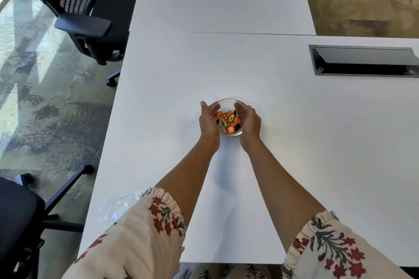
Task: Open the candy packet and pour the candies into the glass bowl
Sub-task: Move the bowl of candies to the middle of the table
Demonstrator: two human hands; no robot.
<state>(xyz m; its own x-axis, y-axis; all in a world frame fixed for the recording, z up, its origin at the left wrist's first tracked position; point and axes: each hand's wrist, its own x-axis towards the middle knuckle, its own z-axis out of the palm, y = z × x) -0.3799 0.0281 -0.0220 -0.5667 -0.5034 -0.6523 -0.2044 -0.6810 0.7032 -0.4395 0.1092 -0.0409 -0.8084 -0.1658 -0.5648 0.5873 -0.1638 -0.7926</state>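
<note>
A small glass bowl (226, 103) stands in the middle of the white table. It holds several orange, gold and dark wrapped candies (227, 121). My left hand (208, 121) cups the bowl's left side and my right hand (248, 121) cups its right side, both touching the glass. The clear plastic candy packet (115, 207) lies flat and empty-looking at the near left table edge, partly hidden under my left sleeve.
The white table (294, 142) joins a second table behind it at a seam. A black cable tray opening (365, 60) is set into the top at the far right. Black office chairs stand to the left (90, 7) and near left (20, 215).
</note>
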